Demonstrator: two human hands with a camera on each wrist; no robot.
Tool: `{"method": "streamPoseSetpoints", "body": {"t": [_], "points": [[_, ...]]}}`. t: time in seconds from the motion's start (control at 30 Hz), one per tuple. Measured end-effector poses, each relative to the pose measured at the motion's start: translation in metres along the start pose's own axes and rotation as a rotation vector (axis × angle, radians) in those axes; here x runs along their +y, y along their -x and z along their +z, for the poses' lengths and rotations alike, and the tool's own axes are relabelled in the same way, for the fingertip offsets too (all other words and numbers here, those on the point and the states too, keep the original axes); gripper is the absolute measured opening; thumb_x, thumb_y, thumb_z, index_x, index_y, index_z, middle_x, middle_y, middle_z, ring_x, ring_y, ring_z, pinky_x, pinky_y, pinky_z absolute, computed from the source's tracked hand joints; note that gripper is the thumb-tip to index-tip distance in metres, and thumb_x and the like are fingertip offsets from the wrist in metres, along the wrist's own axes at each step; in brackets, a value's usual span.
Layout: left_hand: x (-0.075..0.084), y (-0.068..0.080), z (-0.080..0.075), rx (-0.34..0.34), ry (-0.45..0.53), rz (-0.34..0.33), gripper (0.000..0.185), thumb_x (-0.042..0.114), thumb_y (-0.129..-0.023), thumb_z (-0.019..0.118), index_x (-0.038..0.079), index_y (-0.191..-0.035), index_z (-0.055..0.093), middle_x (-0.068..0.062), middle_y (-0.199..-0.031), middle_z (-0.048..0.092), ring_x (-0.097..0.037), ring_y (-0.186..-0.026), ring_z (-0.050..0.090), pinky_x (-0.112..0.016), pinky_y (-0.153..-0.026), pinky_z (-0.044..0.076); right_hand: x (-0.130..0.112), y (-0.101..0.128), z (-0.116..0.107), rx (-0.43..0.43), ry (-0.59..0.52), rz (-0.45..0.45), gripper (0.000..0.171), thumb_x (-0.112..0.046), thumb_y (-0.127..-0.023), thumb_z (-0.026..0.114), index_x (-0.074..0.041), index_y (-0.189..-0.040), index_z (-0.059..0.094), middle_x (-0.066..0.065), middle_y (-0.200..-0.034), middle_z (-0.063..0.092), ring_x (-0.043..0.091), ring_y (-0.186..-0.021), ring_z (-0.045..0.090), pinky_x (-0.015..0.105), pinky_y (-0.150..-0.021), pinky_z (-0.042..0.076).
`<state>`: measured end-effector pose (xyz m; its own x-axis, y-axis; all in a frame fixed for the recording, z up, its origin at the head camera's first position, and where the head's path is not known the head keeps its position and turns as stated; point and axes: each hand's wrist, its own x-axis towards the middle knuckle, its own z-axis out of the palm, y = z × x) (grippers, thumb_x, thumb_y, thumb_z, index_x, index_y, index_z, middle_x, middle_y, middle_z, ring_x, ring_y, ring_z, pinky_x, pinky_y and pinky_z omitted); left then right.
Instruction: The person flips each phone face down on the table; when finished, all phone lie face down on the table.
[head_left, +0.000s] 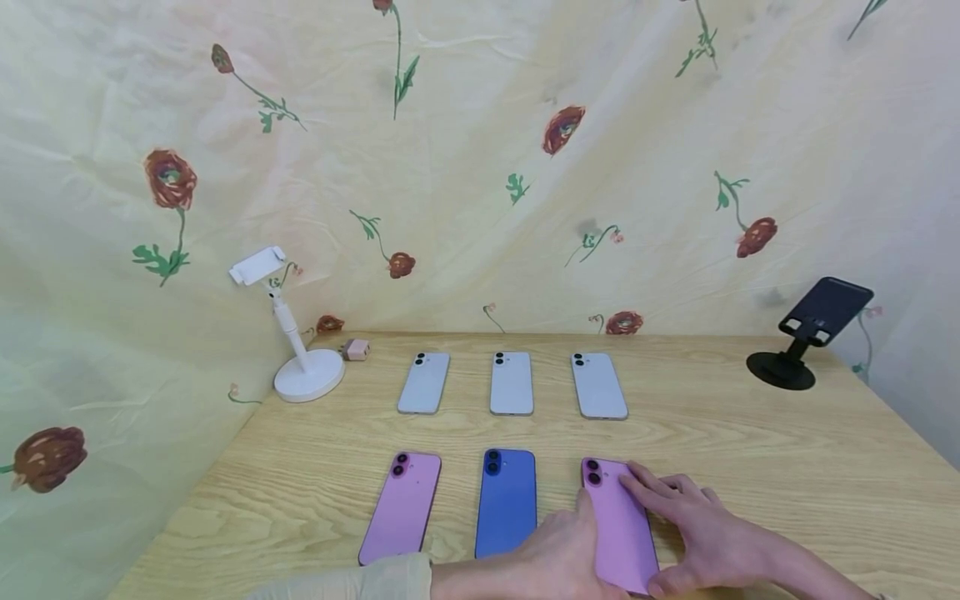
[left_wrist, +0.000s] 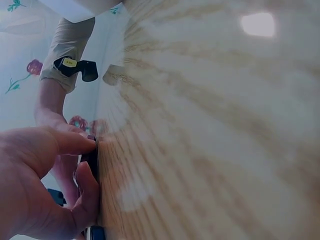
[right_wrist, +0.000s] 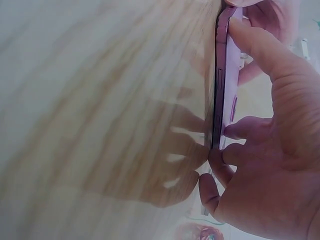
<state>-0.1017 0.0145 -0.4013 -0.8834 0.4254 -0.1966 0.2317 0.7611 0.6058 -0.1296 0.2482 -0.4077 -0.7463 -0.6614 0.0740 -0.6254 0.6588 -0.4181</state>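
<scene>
- Pink phone (head_left: 621,527) lies face down on the counter (head_left: 787,467), rightmost of the near row, at about 5 o'clock in the head view.
- Right hand (head_left: 693,533) at its 3 o'clock edge: fingers (head_left: 652,487) grasp the phone, laid over the back near the camera lenses, thumb at the near corner (edge pinch plain in the right wrist view (right_wrist: 220,100)).
- Left hand (head_left: 558,558) at its 9 o'clock edge, thumb (left_wrist: 70,142) and fingers curled onto that edge.
- Blue phone (head_left: 507,502) just beside, at 9 o'clock of the pink phone.
- Second pink phone (head_left: 402,507) further toward 9 o'clock.
</scene>
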Motion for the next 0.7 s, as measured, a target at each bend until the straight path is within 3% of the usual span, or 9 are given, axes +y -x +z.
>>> {"method": "streamPoseSetpoints", "body": {"t": [0.3,0.57,0.7], "points": [[0.0001,-0.0004,-0.0013,-0.006,0.009,-0.025,0.106,0.046,-0.067,0.092,0.003,-0.147,0.037,-0.013,-0.098,0.065,-0.014,-0.09,0.064,-0.031,-0.07,0.053,0.0018,0.0002,0.001,0.021,0.017,-0.028,0.1,-0.053,-0.076,0.081,-0.008,-0.154,0.04,0.022,-0.155,0.035,0.019,-0.114,0.037,0.049,-0.077,0.035],[-0.0007,0.0005,-0.0019,-0.001,0.025,-0.003,0.103,0.046,-0.067,0.093,0.007,-0.145,0.039,-0.008,-0.088,0.063,-0.01,-0.079,0.061,-0.029,-0.064,0.051,0.0009,-0.0003,0.0002,0.005,0.02,-0.014,0.1,-0.053,-0.076,0.081,-0.009,-0.155,0.038,0.021,-0.156,0.034,0.019,-0.114,0.037,0.053,-0.078,0.036],[-0.0014,0.0,-0.002,0.007,-0.022,0.023,0.103,0.051,-0.066,0.091,0.007,-0.143,0.04,-0.008,-0.091,0.064,-0.01,-0.081,0.061,-0.028,-0.063,0.051,0.0009,-0.0009,-0.0008,-0.01,0.013,-0.01,0.1,-0.053,-0.076,0.081,-0.008,-0.155,0.038,0.022,-0.156,0.034,0.019,-0.114,0.037,0.054,-0.078,0.036]]}}
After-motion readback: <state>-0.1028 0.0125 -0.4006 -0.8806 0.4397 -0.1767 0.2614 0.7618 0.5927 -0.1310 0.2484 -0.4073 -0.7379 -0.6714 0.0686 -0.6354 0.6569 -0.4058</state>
